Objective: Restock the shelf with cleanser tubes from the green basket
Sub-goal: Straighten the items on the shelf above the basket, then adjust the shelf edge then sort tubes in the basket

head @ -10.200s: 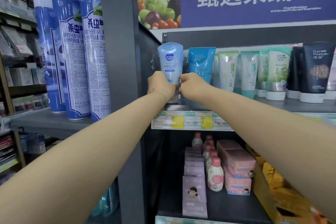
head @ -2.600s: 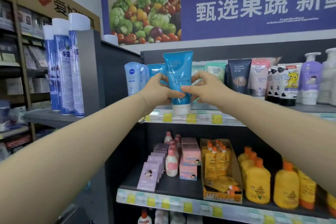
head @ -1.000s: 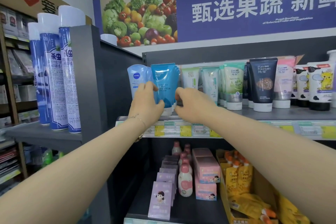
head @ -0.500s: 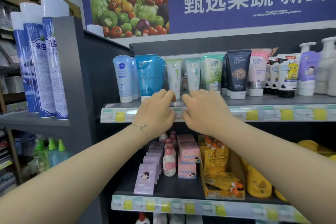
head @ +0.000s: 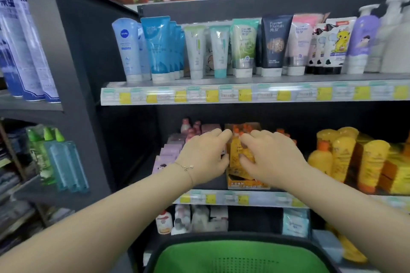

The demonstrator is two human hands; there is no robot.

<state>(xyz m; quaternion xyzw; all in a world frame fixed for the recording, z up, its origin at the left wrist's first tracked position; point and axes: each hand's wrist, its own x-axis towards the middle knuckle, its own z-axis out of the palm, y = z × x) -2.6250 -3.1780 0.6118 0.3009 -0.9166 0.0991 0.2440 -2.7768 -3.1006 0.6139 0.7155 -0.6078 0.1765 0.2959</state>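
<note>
1. Hands first: our left hand (head: 206, 157) and right hand (head: 269, 158) hang side by side, just apart, in front of the middle shelf (head: 261, 199). Both have fingers loosely bent and hold nothing.
2. We wear a thin bracelet (head: 185, 167) on the left wrist.
3. Behind the gap between the hands stands an orange box (head: 236, 153) of small packs. We cannot tell whether any fingertip touches it.
4. On the top shelf (head: 221, 95) the cleanser tubes stand cap-down in a row. A pale Nivea tube (head: 127, 49) is at the left end, with blue tubes (head: 158, 47) filed one behind another just beside it. Further right come white-and-green tubes (head: 244, 49), a dark tube (head: 275, 44) and a pink tube (head: 300, 44).
5. The basket (head: 199, 257) sits below our arms at the bottom edge. Only its black rim and green wall show, so we cannot see what it holds.
6. Yellow bottles (head: 341, 157) crowd the middle shelf on the right, and tall blue spray cans (head: 22, 51) stand on the neighbouring rack at far left.
</note>
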